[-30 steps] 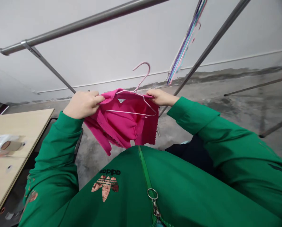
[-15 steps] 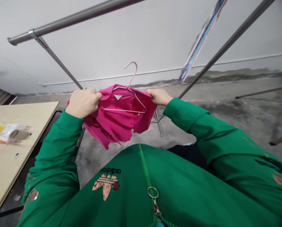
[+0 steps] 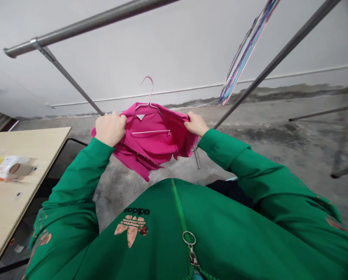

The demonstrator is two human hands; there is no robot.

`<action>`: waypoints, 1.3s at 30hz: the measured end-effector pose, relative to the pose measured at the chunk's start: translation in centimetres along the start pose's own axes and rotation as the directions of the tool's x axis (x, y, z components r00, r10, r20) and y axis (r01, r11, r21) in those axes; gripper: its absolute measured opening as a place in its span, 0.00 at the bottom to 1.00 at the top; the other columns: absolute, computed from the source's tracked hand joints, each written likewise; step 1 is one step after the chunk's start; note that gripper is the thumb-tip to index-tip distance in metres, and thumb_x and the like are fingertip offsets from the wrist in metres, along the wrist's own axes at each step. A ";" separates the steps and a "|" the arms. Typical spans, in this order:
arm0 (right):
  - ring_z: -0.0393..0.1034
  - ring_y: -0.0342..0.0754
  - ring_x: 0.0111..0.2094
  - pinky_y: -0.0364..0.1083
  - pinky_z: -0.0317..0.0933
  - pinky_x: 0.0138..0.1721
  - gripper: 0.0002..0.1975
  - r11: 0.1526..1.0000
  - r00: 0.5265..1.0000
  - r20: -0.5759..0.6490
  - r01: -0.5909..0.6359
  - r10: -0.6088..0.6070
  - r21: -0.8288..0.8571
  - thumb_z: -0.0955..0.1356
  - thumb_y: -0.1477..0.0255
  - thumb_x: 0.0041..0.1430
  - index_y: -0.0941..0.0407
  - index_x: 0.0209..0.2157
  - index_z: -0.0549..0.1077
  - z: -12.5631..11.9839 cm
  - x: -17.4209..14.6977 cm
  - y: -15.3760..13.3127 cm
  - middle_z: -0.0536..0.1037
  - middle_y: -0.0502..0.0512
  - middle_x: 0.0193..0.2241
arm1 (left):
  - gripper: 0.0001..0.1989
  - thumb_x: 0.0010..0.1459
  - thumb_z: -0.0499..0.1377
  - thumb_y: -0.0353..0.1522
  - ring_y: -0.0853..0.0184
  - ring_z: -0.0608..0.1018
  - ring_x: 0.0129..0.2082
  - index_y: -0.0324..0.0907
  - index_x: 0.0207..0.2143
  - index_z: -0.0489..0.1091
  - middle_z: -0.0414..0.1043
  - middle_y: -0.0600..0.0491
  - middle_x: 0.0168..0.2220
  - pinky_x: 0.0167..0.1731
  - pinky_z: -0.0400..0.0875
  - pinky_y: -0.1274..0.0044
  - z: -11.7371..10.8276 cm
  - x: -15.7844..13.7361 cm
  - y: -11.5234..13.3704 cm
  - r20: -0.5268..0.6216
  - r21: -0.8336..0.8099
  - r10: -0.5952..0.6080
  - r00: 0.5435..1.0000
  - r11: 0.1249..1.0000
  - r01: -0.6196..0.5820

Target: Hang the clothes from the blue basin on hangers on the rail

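Observation:
Between my hands hangs a bright pink collared shirt [image 3: 153, 142], with its front open and a white label inside the neck. A pink wire hanger [image 3: 150, 92] sits inside it; its hook rises above the collar, and its bottom bar shows across the inside. My left hand [image 3: 110, 128] is closed around the shirt at its left shoulder. At the other side, my right hand [image 3: 196, 124] pinches the shirt's front edge near the shoulder. Fabric now covers most of the hanger's right arm.
A metal rail [image 3: 89, 27] crosses the upper left, with slanting stand poles [image 3: 279, 62] on both sides. Several coloured hangers [image 3: 244, 58] hang at the upper right. On the left, a wooden table [image 3: 46, 144] bears a plastic-wrapped roll [image 3: 15, 168]. Grey concrete floor lies below.
The shirt's right side has been drawn over the hanger's right arm, which showed bare before. The hanger's hook has shifted left, and my left hand has moved slightly right and down.

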State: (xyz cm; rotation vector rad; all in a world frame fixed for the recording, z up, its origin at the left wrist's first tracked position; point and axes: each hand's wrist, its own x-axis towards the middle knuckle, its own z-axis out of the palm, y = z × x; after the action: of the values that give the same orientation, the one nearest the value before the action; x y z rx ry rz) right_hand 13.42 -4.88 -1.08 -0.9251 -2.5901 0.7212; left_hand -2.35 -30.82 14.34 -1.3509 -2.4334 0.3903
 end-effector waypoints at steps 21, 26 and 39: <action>0.68 0.50 0.35 0.49 0.62 0.41 0.20 0.912 0.918 0.019 0.392 -0.397 0.120 0.54 0.62 0.63 0.58 0.37 0.71 -1.0 -0.2 1.9 0.75 0.60 0.33 | 0.14 0.59 0.50 0.38 0.60 0.72 0.34 0.43 0.36 0.74 0.67 0.46 0.32 0.30 0.59 0.72 2.2 0.5 -2.5 -0.205 -0.212 0.124 0.971 0.963 -0.168; 0.68 0.50 0.32 0.47 0.61 0.37 0.17 0.930 0.886 -0.316 0.366 -0.339 0.028 0.56 0.61 0.62 0.55 0.32 0.70 -2.1 -1.6 1.0 0.73 0.58 0.28 | 0.23 0.54 0.56 0.48 0.61 0.72 0.40 0.39 0.41 0.70 0.69 0.46 0.39 0.41 0.66 0.73 4.0 0.2 -5.3 -0.106 -0.687 0.318 0.942 0.662 -0.300; 0.70 0.50 0.28 0.47 0.62 0.32 0.15 0.886 0.781 -0.444 0.457 -0.439 -0.071 0.59 0.64 0.62 0.56 0.30 0.72 -6.3 -2.4 1.2 0.75 0.61 0.25 | 0.18 0.38 0.65 0.40 0.72 0.68 0.23 0.39 0.27 0.64 0.67 0.57 0.22 0.26 0.63 0.79 11.7 -0.4 -7.4 0.197 -0.969 -0.130 0.972 0.127 0.213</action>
State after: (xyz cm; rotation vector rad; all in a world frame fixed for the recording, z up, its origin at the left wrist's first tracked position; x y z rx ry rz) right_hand 18.49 -3.44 3.22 -0.3629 -2.2299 0.3666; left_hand -12.64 -35.83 6.50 -1.3017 -2.8472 -1.6473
